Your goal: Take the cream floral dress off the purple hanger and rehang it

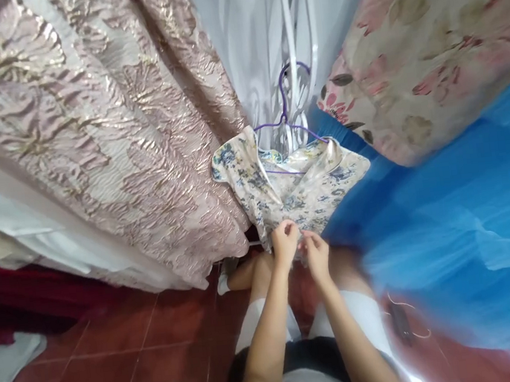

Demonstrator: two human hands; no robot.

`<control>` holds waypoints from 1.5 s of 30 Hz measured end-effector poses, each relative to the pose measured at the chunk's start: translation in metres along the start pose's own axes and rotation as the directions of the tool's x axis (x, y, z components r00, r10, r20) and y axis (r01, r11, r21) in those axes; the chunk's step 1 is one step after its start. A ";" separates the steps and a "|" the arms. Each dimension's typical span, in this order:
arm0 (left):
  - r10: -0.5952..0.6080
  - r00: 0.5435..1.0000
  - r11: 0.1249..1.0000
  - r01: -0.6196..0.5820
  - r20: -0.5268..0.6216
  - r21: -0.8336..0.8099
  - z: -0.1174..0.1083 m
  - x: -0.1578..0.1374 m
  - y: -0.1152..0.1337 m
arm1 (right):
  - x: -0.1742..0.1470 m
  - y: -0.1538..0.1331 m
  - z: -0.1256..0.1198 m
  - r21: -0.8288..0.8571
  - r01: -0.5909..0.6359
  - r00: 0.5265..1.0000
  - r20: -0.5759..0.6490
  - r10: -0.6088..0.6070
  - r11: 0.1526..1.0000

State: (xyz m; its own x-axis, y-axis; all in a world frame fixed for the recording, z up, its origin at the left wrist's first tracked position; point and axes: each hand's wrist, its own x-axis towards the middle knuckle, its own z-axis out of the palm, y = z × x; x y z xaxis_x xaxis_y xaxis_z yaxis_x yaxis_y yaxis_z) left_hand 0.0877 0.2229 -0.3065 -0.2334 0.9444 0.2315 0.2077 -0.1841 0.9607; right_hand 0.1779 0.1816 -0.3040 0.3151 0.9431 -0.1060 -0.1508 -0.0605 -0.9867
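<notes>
A floral blouse (301, 195) in cream with blue and yellow print hangs in front of me on a purple hanger (282, 100). Its neckline falls in a V. At the lower front of the blouse, my left hand (285, 241) is closed with the fingers pinching at the fabric. Close beside it on the right, my right hand (315, 253) is pinched too, its fingertips at the same part of the front. The small detail between the two hands is too blurred to make out. The hem is partly hidden behind my hands and legs.
Pink brocade cloth (149, 135) with gold thread hangs at the left. Pink floral fabric (441, 50) and blue tulle (458, 212) hang at the right. White hangers (288, 23) cluster behind the blouse. On the red tiled floor (163, 358) lies a dark device (401, 324) with a cord.
</notes>
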 end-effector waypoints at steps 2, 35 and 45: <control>-0.016 1.000 0.999 0.015 -0.007 -0.040 0.005 -0.008 -0.001 | -0.002 -0.001 -0.007 -0.004 -0.014 1.000 0.007 0.014 1.000; -0.291 0.956 0.806 0.230 -0.027 -0.545 0.010 0.085 -0.036 | -0.014 0.022 -0.014 0.062 -0.106 0.994 0.048 0.103 0.992; -0.188 0.982 0.884 0.161 -0.018 -0.439 0.007 0.075 -0.027 | -0.013 0.017 -0.012 0.056 -0.116 0.992 0.063 0.112 0.992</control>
State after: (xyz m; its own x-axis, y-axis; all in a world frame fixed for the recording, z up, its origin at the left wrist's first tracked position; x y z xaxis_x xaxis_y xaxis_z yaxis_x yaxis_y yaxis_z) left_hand 0.0715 0.3006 -0.3165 -0.2849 0.9573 0.0498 -0.2715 -0.1304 0.9536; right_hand 0.1827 0.1638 -0.3205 0.2367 0.9491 -0.2080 -0.2386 -0.1507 -0.9594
